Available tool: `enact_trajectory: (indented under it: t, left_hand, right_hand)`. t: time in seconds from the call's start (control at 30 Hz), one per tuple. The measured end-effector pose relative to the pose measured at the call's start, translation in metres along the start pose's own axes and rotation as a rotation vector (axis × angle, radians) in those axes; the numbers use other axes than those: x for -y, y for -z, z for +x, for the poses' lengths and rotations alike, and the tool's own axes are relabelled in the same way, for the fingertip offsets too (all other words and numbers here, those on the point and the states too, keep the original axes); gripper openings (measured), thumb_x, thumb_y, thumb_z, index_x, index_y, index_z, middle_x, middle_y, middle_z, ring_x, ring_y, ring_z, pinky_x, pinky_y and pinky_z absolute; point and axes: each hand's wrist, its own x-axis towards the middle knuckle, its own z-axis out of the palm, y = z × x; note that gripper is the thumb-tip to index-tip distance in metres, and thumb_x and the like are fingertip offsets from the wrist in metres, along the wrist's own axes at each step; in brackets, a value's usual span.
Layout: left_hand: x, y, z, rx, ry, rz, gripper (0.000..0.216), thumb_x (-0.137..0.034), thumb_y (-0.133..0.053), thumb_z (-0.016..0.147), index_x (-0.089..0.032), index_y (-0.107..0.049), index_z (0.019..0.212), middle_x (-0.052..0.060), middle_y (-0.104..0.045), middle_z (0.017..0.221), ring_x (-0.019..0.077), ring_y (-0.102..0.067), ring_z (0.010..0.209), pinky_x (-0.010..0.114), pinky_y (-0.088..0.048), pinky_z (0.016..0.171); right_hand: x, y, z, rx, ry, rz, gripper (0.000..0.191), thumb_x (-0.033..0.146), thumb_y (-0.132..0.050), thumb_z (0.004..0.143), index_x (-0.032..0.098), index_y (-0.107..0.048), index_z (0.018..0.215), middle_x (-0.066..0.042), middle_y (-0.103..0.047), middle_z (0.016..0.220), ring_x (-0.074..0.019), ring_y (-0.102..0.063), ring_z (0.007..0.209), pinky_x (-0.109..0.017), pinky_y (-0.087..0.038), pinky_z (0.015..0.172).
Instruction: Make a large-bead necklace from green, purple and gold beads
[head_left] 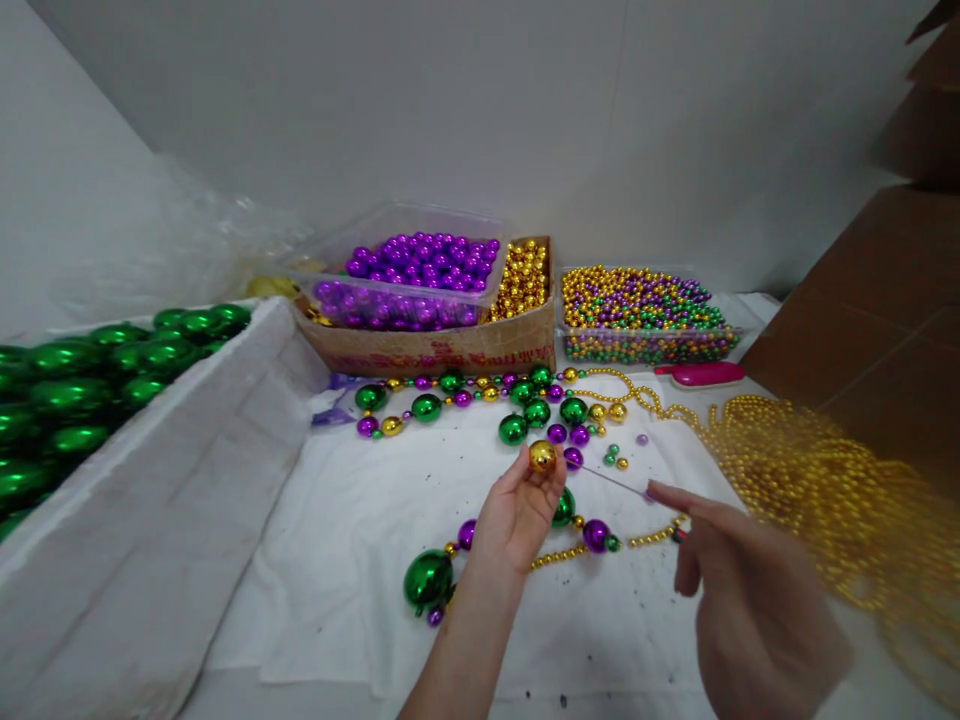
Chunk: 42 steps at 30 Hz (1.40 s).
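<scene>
Left hand (517, 515) pinches a gold bead (542, 456); right hand (750, 590) pinches a thin needle (615, 481).
The needle tip points at the bead, just beside it; a bead strand (596, 536) lies beneath both hands.

Small craft/assembly workshop: bulk bead bins (645, 318), cardboard box (435, 350) w/ purple & gold balls, white cloth-covered bench (360, 540).

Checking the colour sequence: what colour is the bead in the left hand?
Gold. The bead shows best in the head view.
</scene>
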Motion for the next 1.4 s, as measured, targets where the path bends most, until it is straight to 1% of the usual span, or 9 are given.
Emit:
enact_trajectory:
  t: [0.07,0.13,0.27,0.37,0.47,0.73,0.87,1.1,1.4]
  left_hand:
    - [-0.001,0.001,0.000,-0.006,-0.003,0.012,0.018,-0.017,-0.048,0.091,-0.004,-0.060,0.087,0.015,-0.066,0.090,0.0177,-0.067,0.080,0.026,-0.059,0.068]
    - [-0.002,0.002,0.000,-0.013,-0.007,0.015,0.018,-0.017,-0.048,0.090,-0.005,-0.060,0.086,0.015,-0.066,0.089,0.0174,-0.067,0.079,0.026,-0.059,0.068]
    - [-0.002,0.003,0.000,-0.032,-0.014,0.029,0.017,-0.017,-0.049,0.090,-0.005,-0.060,0.087,0.015,-0.066,0.087,0.0171,-0.067,0.077,0.025,-0.059,0.065]
    - [-0.002,0.004,0.001,-0.029,-0.008,0.045,0.018,-0.017,-0.049,0.090,-0.004,-0.060,0.088,0.016,-0.066,0.088,0.0169,-0.067,0.075,0.025,-0.059,0.064]
    - [-0.003,0.005,0.002,-0.023,-0.014,0.039,0.017,-0.017,-0.049,0.090,-0.004,-0.061,0.086,0.015,-0.066,0.087,0.0177,-0.067,0.076,0.025,-0.059,0.066]
    - [-0.002,0.005,0.002,-0.035,-0.044,0.048,0.016,-0.015,-0.047,0.091,-0.006,-0.059,0.085,0.013,-0.066,0.087,0.0177,-0.067,0.080,0.025,-0.059,0.066]
    - [-0.001,0.003,0.001,-0.054,-0.033,0.052,0.016,-0.015,-0.046,0.091,-0.007,-0.058,0.086,0.013,-0.065,0.088,0.0168,-0.066,0.079,0.024,-0.059,0.063]
    - [-0.001,0.004,0.002,-0.043,-0.037,0.057,0.017,-0.014,-0.045,0.091,-0.005,-0.059,0.087,0.014,-0.065,0.087,0.0174,-0.067,0.080,0.025,-0.058,0.066]
    - [0.003,0.008,0.004,-0.049,-0.031,0.064,0.014,-0.014,-0.049,0.089,-0.006,-0.060,0.086,0.014,-0.067,0.088,0.0186,-0.067,0.082,0.029,-0.058,0.074]
  right_hand:
    - [0.002,0.002,-0.003,0.068,0.055,-0.119,0.020,0.021,-0.048,0.091,0.021,-0.068,0.097,-0.003,-0.070,0.081,-0.0093,-0.049,0.044,-0.024,-0.043,0.044]
    - [0.004,0.003,-0.004,0.107,0.130,-0.199,0.024,0.022,-0.046,0.091,0.022,-0.068,0.100,-0.003,-0.070,0.079,-0.0120,-0.054,0.047,-0.027,-0.047,0.049]
    - [0.005,0.002,0.000,0.175,0.281,-0.200,0.028,0.018,-0.044,0.090,0.023,-0.065,0.109,-0.005,-0.072,0.084,-0.0190,-0.067,0.063,-0.030,-0.054,0.058]
    - [0.009,0.003,0.007,0.232,0.389,-0.188,0.031,0.013,-0.044,0.089,0.020,-0.061,0.115,-0.007,-0.072,0.091,-0.0184,-0.069,0.071,-0.027,-0.056,0.060]
    - [0.014,0.004,0.015,0.262,0.465,-0.194,0.032,0.008,-0.045,0.087,0.017,-0.062,0.112,-0.006,-0.072,0.090,-0.0164,-0.069,0.077,-0.022,-0.056,0.063]
    - [0.013,0.001,0.017,0.315,0.495,-0.091,0.031,0.000,-0.045,0.084,0.012,-0.059,0.109,-0.009,-0.070,0.099,-0.0135,-0.065,0.093,-0.020,-0.053,0.078]
    - [0.011,-0.005,0.016,0.322,0.499,-0.079,0.030,-0.001,-0.045,0.083,0.011,-0.059,0.107,-0.009,-0.070,0.097,-0.0128,-0.065,0.092,-0.019,-0.053,0.075]
    - [0.011,-0.009,0.017,0.354,0.562,-0.083,0.024,0.000,-0.045,0.084,0.008,-0.060,0.101,-0.013,-0.069,0.096,-0.0143,-0.065,0.092,-0.022,-0.052,0.076]
    - [-0.002,-0.025,0.012,0.398,0.564,-0.108,0.035,0.002,-0.040,0.087,0.012,-0.051,0.118,-0.013,-0.068,0.100,-0.0184,-0.063,0.098,-0.028,-0.054,0.074]
